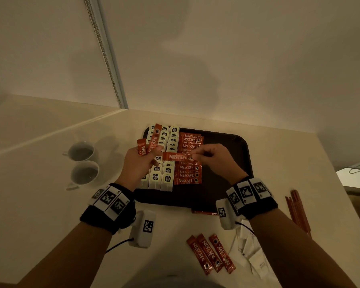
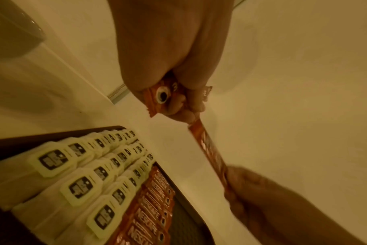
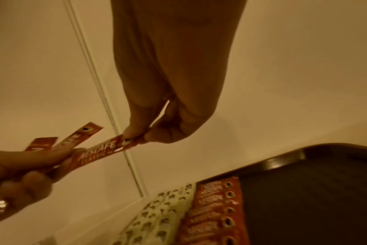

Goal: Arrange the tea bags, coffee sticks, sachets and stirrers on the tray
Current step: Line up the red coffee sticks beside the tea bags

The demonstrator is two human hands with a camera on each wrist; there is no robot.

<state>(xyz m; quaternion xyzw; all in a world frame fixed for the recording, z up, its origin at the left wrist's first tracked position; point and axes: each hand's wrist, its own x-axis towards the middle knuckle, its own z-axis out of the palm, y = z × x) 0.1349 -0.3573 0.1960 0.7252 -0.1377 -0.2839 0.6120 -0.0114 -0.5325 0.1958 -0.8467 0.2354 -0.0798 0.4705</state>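
Observation:
A dark tray [image 1: 240,142] lies on the pale counter. On its left part lie rows of white tea bags [image 1: 167,177] and, beside them, a column of red coffee sticks [image 1: 187,175]. Above the tray my left hand [image 1: 139,161] grips a few red coffee sticks [image 1: 153,140] fanned upward. My right hand [image 1: 211,155] pinches the right end of one horizontal coffee stick [image 1: 176,156], whose left end reaches the left hand's fingers. In the right wrist view thumb and finger pinch this stick [image 3: 98,153]. In the left wrist view the same stick [image 2: 210,154] spans between both hands.
Two white cups [image 1: 82,151] stand left of the tray. Near the counter's front lie three coffee sticks [image 1: 211,253], white sachets [image 1: 252,256] and, at the right edge, red stirrers [image 1: 298,213]. One more stick [image 1: 204,213] lies just under the tray's front rim.

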